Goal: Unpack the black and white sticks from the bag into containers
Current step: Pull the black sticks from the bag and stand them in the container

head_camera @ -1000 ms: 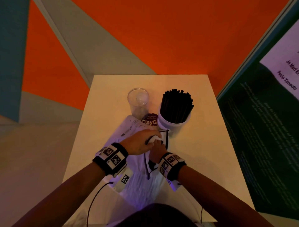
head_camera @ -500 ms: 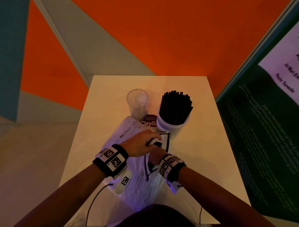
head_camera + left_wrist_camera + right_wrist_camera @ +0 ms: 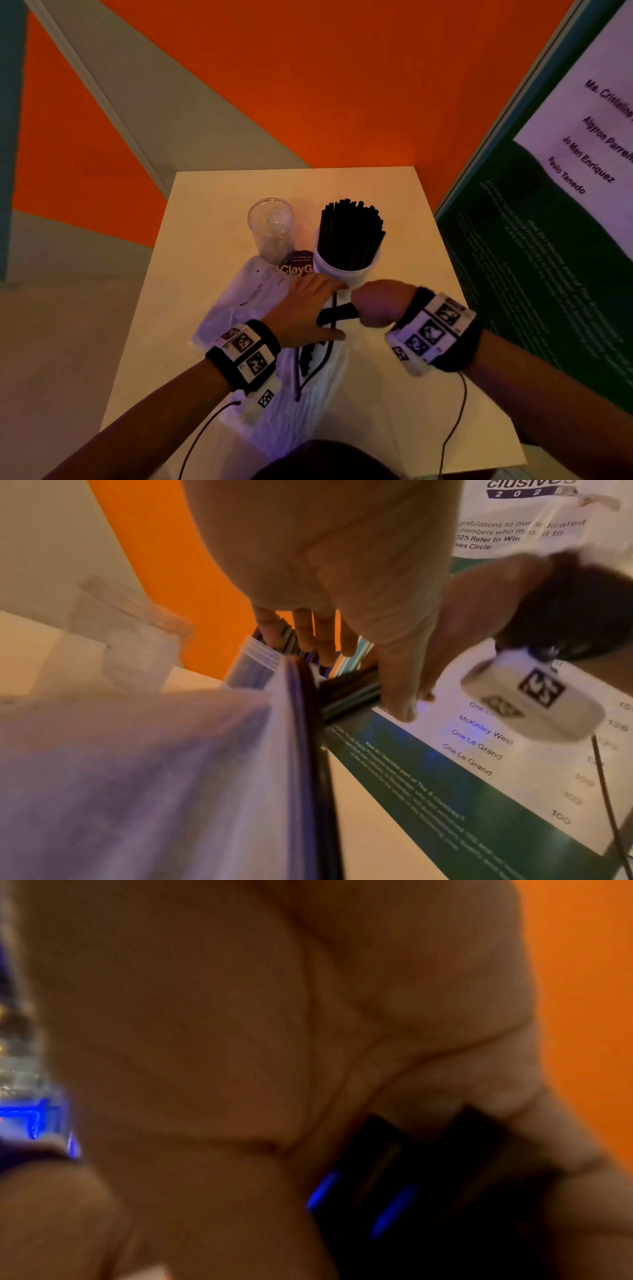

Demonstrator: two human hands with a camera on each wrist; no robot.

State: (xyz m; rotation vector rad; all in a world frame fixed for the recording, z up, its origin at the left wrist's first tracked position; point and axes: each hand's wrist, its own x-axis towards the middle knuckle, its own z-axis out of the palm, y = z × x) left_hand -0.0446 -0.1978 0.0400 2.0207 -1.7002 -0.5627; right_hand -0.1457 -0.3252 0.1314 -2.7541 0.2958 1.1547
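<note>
A white bag (image 3: 239,301) lies flat on the white table (image 3: 404,219), its black-edged mouth pointing right. My left hand (image 3: 305,311) presses on it with straight fingers; in the left wrist view the bag's edge (image 3: 291,723) runs under my left hand (image 3: 342,601). My right hand (image 3: 378,301) is a fist round a small bundle of black sticks (image 3: 337,312) at the bag's mouth, seen close in the right wrist view (image 3: 421,1172). Behind the hands, a white cup (image 3: 342,272) holds many black sticks (image 3: 349,233). A clear plastic cup (image 3: 272,229) stands left of it, looking empty.
A round purple label (image 3: 298,265) lies between the cups and the bag. A dark green and white poster board (image 3: 548,246) stands close along the table's right edge. Orange and grey walls rise behind. Thin black cables (image 3: 452,428) trail from both wrists over the near table edge.
My right hand has come out of the bag to the right, holding black sticks. My left hand has flattened on the bag. The view has tilted up a little.
</note>
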